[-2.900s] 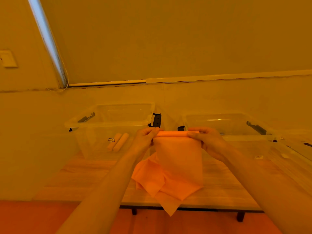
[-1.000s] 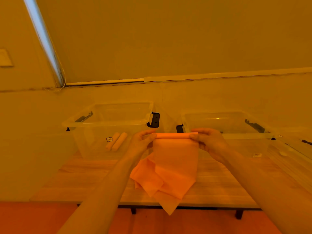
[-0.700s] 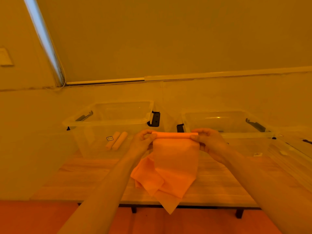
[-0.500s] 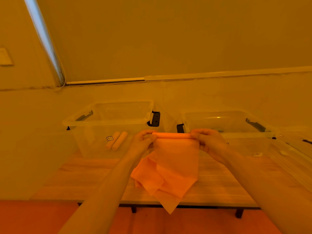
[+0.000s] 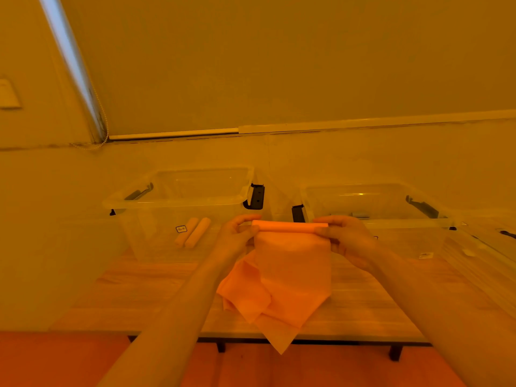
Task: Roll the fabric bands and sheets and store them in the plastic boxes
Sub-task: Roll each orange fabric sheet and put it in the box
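Observation:
An orange fabric sheet [image 5: 293, 275] hangs from a tight roll at its top edge, held above the wooden table [image 5: 139, 297]. My left hand [image 5: 236, 236] pinches the roll's left end and my right hand [image 5: 344, 237] pinches its right end. The sheet's loose lower part lies crumpled on the table and one corner hangs over the front edge. Behind my left hand stands a clear plastic box [image 5: 178, 202] holding two rolled bands [image 5: 192, 233]. A second clear plastic box [image 5: 371, 202] stands behind my right hand.
Both boxes are open, with black latches on their sides. A wall runs close behind them. Something clear, perhaps a lid [image 5: 491, 236], lies at the table's far right. The table's front edge is near me, with orange floor below.
The rolled top has grown slightly thicker as my fingers turn it, and the hanging part has shortened a little. Both hands stay in about the same place.

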